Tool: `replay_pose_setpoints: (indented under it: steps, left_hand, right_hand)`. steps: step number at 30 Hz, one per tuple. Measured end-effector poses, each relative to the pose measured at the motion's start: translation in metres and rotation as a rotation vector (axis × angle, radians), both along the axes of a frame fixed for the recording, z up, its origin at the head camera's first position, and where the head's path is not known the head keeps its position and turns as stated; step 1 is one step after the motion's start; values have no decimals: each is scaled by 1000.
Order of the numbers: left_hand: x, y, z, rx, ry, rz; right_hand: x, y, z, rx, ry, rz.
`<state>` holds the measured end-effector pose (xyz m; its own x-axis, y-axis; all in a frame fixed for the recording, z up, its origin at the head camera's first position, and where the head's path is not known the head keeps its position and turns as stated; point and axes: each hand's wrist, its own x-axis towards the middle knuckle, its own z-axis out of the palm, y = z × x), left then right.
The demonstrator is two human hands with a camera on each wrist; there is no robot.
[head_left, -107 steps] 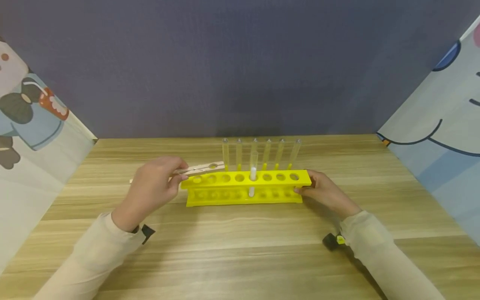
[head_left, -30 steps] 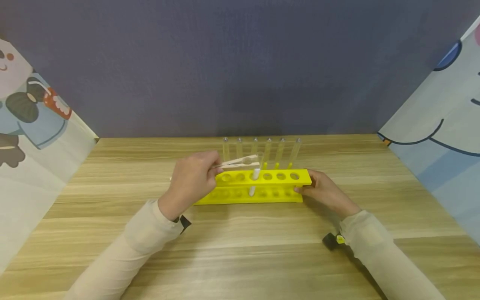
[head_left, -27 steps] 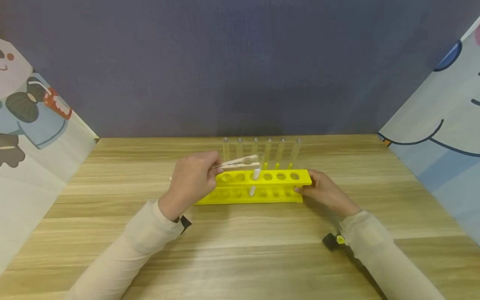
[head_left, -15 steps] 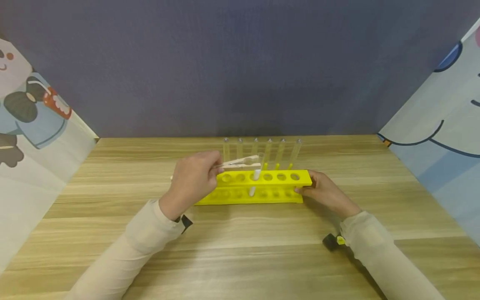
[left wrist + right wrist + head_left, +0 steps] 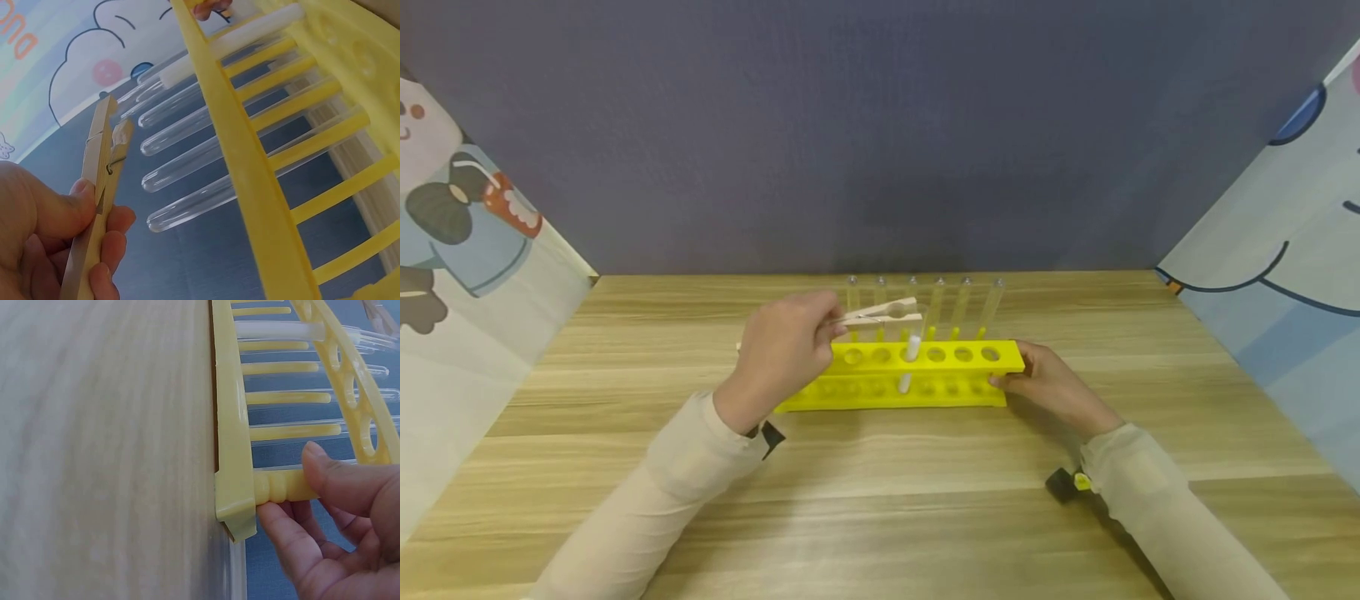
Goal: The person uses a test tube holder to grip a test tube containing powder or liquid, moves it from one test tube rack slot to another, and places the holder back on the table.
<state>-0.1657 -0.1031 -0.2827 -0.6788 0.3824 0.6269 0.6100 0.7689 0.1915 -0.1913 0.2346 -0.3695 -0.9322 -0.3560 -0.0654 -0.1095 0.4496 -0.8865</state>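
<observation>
left hand (image 5: 778, 354) grips a slim pale wooden clamp (image 5: 97, 165) above the long yellow plastic rack (image 5: 880, 367); right hand (image 5: 1054, 386) grips the rack's end, probably steadying it.

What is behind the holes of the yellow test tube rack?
Six clear test tubes, closed ends up. In the head view, the rack hides their lower ends, and the wooden test tube clamp partly covers some.

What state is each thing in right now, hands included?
Wooden clamp: held, tips slightly parted
Yellow rack: standing on the table
White-filled tube: in a rack hole, leaning slightly
Clear tubes: inverted along the rack's back, closed ends up
Left hand: holding the clamp
Right hand: gripping the rack's end
</observation>
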Motion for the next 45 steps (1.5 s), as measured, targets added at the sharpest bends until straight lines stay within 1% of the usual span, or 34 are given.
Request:
replay_pose_setpoints:
  steps: [11, 18, 21, 31, 37, 42, 45]
  left_hand:
    - [-2, 2, 8, 17, 15, -6]
    - [-5, 7, 13, -4, 11, 4]
    - [-5, 9, 14, -5, 10, 0]
    - [-7, 14, 18, -9, -13, -13]
    - [-8, 16, 17, -33, -28, -7]
    - [-8, 16, 16, -35, -36, -5]
    - [-7, 17, 16, -36, -52, -1]
  right_hand:
    - [2, 0, 2, 1, -7, -5]
    - [2, -1, 2, 17, 5, -9]
    - [2, -1, 2, 21, 6, -10]
    - [2, -1, 2, 20, 13, -12]
    - [1, -1, 1, 17, 20, -11]
    - [2, -2, 1, -8, 17, -5]
    - [3, -2, 1, -8, 22, -1]
